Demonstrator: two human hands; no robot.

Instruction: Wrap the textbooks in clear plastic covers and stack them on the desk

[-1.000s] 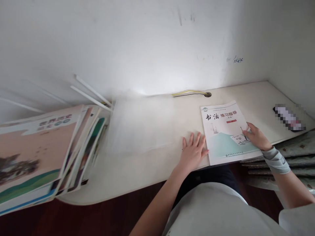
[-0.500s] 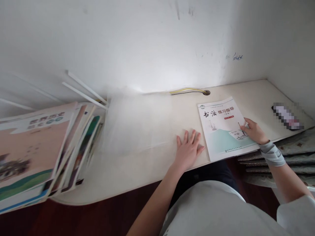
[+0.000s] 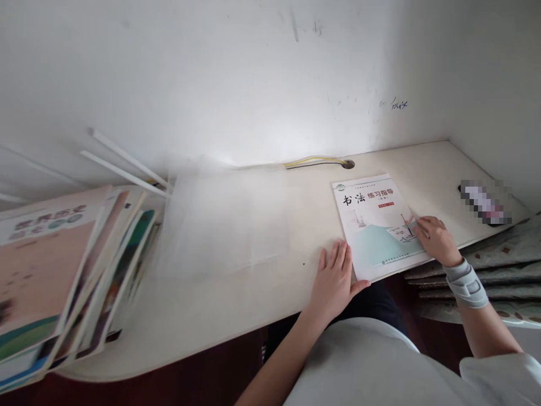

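Observation:
A calligraphy workbook (image 3: 372,225) with a white and pale green cover lies face up on the white desk (image 3: 262,293), near its front edge. My left hand (image 3: 333,279) rests flat at the book's lower left side, fingers stretched out along the edge and thumb by the bottom corner. On the opposite side, my right hand (image 3: 438,239) has its bent fingers and thumb closed on the right edge of the workbook. Part of that grip is hidden from view. A grey wrist wrap (image 3: 467,285) is around my right wrist.
At the far left stands a slanting stack of textbooks (image 3: 51,254), blurred. A clear plastic sheet (image 3: 224,220) covers part of the desk. Cables (image 3: 315,160) run into a hole by the wall. A pixelated phone (image 3: 484,204) lies at right, above folded patterned fabric (image 3: 499,265).
My left hand has moved right against the workbook's left edge, its fingers drawing closer together. My right hand has shifted slightly along the right edge. The whole view has swung a little.

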